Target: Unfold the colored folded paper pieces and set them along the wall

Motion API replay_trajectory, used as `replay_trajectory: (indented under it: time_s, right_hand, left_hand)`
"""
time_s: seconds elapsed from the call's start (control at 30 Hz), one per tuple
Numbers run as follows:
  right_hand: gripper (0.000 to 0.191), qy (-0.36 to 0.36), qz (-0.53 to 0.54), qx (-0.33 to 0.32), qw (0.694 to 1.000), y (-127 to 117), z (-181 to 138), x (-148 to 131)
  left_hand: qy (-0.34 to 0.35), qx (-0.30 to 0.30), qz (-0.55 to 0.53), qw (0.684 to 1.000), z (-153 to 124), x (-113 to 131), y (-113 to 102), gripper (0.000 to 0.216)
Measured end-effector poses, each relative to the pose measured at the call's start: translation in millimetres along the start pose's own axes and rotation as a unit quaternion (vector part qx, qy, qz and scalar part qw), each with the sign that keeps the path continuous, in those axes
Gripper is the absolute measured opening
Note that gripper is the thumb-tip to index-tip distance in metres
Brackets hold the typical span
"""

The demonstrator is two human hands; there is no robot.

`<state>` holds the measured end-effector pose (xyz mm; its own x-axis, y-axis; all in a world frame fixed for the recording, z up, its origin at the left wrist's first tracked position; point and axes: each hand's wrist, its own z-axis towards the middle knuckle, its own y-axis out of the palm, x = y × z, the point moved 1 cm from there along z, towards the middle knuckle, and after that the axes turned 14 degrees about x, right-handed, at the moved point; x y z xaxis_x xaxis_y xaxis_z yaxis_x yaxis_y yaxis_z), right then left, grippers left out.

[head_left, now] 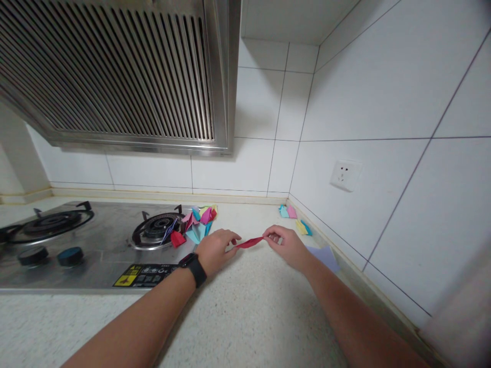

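Between my two hands, just over the countertop, stretches a narrow folded strip of red paper (pixel 250 243). My left hand (pixel 218 250), with a black watch on its wrist, pinches the strip's left end. The right end is pinched in the fingertips of my right hand (pixel 283 244). Beyond my left hand, several colourful folded paper pieces (pixel 196 232) lie heaped at the stove's edge, a red one (pixel 177 238) among them. A lilac sheet of paper (pixel 325 257) lies partly hidden behind my right forearm.
A gas stove (pixel 95 271) with two burners and knobs stands on the left, under a range hood (pixel 115 76). More small paper pieces (pixel 287 211) and a yellow and blue piece (pixel 303 227) sit along the right wall, below a socket (pixel 346 175).
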<state>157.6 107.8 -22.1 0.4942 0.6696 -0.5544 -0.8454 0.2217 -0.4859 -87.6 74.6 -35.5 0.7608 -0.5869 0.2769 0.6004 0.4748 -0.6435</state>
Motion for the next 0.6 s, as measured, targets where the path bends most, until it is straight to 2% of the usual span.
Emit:
replay_trajectory:
  time_s: [0.13,0.33,0.43,0.6]
  right_hand:
    - [0.008,-0.035,-0.023,0.018,0.999,-3.1,0.4,1.0]
    - [0.007,-0.059,-0.056,0.009,0.997,-3.2,0.8,1.8]
    - [0.006,-0.055,-0.064,-0.015,0.996,-2.9,0.0,-0.6]
    - [0.013,-0.08,-0.062,-0.073,0.992,1.2,-2.9,-2.7]
  left_hand:
    - [0.001,-0.004,0.011,1.0,-0.4,1.1,-0.1,0.018]
    - [0.003,-0.015,0.001,1.0,0.0,3.1,-1.7,0.017]
    - [0.001,-0.018,0.015,1.0,0.2,2.6,-0.5,0.018]
    - [-0.044,-0.003,0.019,0.999,0.5,-3.9,4.8,0.017]
